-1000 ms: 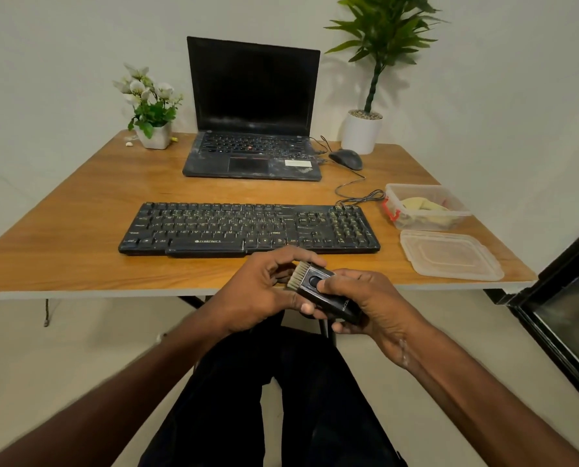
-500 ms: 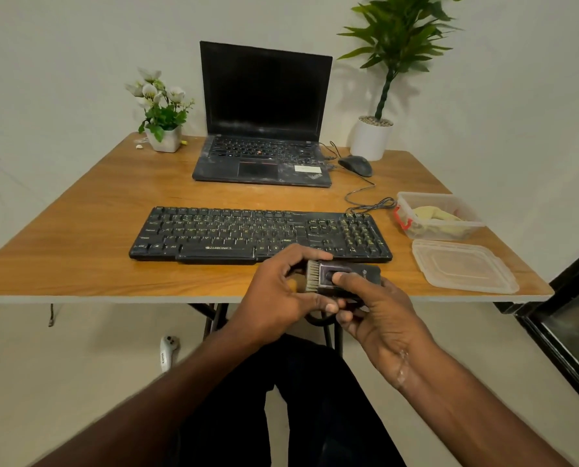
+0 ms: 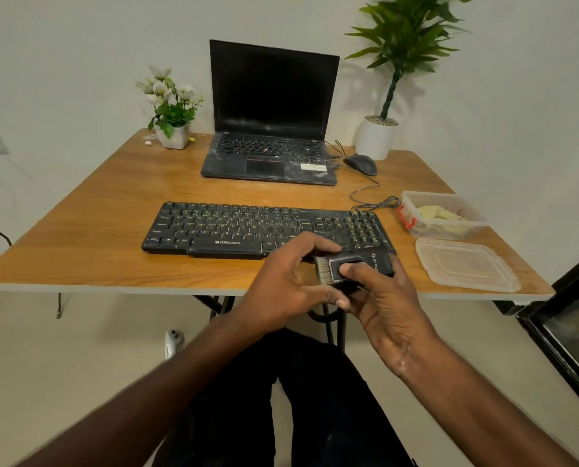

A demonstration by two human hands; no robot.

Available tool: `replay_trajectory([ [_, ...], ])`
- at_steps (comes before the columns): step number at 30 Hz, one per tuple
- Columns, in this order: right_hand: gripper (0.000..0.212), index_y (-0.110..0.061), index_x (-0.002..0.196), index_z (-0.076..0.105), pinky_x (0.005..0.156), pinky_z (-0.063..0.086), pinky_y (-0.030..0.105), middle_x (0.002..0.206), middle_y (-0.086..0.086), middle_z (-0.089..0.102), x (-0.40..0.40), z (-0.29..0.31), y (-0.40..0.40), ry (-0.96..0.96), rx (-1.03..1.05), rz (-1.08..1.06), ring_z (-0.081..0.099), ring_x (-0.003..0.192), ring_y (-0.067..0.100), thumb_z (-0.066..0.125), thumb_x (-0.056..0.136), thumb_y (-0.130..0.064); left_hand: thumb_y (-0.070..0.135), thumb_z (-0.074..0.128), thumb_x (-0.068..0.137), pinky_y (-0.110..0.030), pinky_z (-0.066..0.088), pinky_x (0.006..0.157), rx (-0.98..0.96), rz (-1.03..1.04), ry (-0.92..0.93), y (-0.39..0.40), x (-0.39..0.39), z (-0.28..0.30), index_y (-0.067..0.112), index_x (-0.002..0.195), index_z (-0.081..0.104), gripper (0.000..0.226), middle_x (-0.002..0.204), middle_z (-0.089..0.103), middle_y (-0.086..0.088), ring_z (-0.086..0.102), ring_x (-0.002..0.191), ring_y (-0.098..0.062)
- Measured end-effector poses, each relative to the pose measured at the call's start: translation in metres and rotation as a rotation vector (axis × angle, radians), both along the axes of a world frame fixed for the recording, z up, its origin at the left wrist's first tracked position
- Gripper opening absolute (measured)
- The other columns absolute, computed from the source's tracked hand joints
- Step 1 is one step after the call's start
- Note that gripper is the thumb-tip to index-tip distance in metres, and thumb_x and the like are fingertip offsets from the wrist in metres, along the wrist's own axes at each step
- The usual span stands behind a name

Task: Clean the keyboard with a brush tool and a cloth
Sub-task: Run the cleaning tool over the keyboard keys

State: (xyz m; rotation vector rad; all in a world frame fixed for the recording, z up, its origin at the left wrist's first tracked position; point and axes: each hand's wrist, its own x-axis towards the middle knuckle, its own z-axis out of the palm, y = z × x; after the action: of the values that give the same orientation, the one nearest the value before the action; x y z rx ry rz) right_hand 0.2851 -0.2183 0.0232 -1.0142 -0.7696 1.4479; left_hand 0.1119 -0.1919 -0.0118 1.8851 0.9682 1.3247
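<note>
the wooden table [image 3: 89,210] takes up most of the room ahead of the seated person, set against a pale wall. at its back edge sits an open laptop [image 3: 271,112] with a dark screen, a tall potted plant [image 3: 396,69] to one side and a small pot of white flowers [image 3: 171,106] to the other. nearer the person lies the black keyboard [image 3: 247,227], flat and square to the table's front edge, its cable curling off toward the mouse [image 3: 361,164]. to the right stands a clear plastic box [image 3: 443,215] with what looks like a yellowish cloth [image 3: 438,212] folded inside; its lid [image 3: 466,264] lies just in front of it.

both hands meet just above the table's front edge, over the right end of the keyboard. the right hand [image 3: 387,308] holds the dark body of the brush [image 3: 352,267], thumb pressed on top. the left hand [image 3: 288,281] curls round the bristle end, fingers closed about it; whether they pinch the bristles or a cover i cannot tell.

my guess is the brush is only being readied, and no sweeping has begun. the next move calls for the left hand to let go, and the right to tip the bristles down onto the keys and draw them along the rows. the cloth waits in its box.
</note>
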Motion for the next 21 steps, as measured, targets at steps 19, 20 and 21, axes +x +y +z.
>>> replay_trajectory([
  [19, 0.074, -0.033, 0.134, 0.048, 0.078, 0.063, 0.033, 0.126, -0.001, 0.059, -0.183, 0.044, 0.154, -0.722, 0.572, 0.377, 0.064, 0.110, 0.017, 0.082, 0.075, -0.004, 0.083, 0.095, 0.039, -0.060, 0.027, 0.127, -0.566, 0.341, 0.449, 0.049, -0.224, 0.009, 0.048, 0.165, -0.007, 0.166, 0.176, 0.021, 0.005, 0.027, 0.158, -0.033],
  [20, 0.074, -0.034, 0.133, 0.048, 0.081, 0.063, 0.037, 0.124, 0.000, 0.059, -0.192, 0.043, 0.163, -0.763, 0.594, 0.390, 0.064, 0.109, 0.017, 0.083, 0.074, -0.005, 0.081, 0.097, 0.038, -0.061, 0.027, 0.127, -0.571, 0.319, 0.427, 0.050, -0.226, 0.008, 0.051, 0.164, -0.008, 0.168, 0.177, 0.018, 0.009, 0.027, 0.159, -0.032],
  [21, 0.074, -0.034, 0.131, 0.049, 0.083, 0.064, 0.040, 0.122, 0.000, 0.060, -0.200, 0.043, 0.172, -0.792, 0.617, 0.404, 0.065, 0.108, 0.017, 0.084, 0.073, -0.005, 0.079, 0.099, 0.037, -0.061, 0.027, 0.127, -0.576, 0.303, 0.413, 0.050, -0.229, 0.007, 0.052, 0.163, -0.009, 0.168, 0.177, 0.017, 0.013, 0.026, 0.159, -0.031],
])
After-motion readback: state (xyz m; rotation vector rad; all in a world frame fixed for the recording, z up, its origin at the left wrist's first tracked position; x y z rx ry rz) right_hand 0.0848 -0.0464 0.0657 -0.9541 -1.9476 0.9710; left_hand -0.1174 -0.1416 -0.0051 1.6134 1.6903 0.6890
